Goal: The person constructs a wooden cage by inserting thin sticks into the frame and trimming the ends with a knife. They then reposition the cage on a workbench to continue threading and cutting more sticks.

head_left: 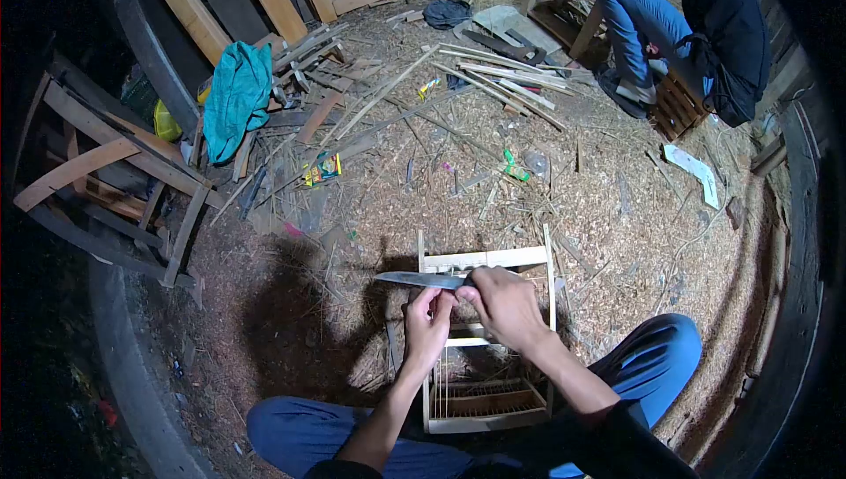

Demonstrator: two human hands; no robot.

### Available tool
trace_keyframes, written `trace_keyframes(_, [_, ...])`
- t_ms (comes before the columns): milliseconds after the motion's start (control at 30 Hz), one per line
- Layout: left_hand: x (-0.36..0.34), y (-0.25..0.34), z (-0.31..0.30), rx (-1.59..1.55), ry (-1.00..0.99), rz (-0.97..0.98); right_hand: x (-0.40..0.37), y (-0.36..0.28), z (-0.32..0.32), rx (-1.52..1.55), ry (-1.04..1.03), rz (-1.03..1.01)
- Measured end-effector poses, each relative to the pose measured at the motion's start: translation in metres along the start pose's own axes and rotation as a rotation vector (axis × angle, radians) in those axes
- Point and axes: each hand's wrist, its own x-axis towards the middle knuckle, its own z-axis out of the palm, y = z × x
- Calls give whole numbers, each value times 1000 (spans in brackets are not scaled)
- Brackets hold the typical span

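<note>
A knife [414,279] points left above a light wooden frame [507,258], its handle end inside my right hand [509,304], which is closed round it. My left hand [426,325] is just below the blade, its thumb and fingers pinched together; what they hold, if anything, is too small to make out. The wooden frame lies between my legs, with crossbars and a row of thin sticks [493,386] near its lower end. My two hands nearly touch over its upper part.
A person [723,21] sits at the upper right on a slatted wooden crate [677,107]. Long wooden strips [502,82] lie on the shavings-covered ground. A teal cloth [238,98] hangs by scrap wood at the left, near a curved wooden structure [106,155].
</note>
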Motion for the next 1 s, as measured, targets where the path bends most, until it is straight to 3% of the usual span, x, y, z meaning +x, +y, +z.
trace_keyframes(200, [-1, 4, 0, 8, 30, -14, 0, 4, 16, -53, -33, 19])
trace_keyframes(500, [1, 6, 4, -61, 24, -6, 6, 27, -1, -85, 97, -114])
trace_keyframes(567, [-7, 12, -1, -67, 21, -21, 9, 57, -12, -183, 247, 104])
trace_keyframes(633, [-11, 10, -6, -87, 28, -20, 11, 55, -41, -230, 270, 199])
trace_keyframes(867, [-7, 1, 0, -76, 79, 5, -2, -9, -10, 80, 11, 26])
trace_keyframes(1000, [-6, 4, 1, -103, 116, -37, -2, -4, 11, 37, -25, 2])
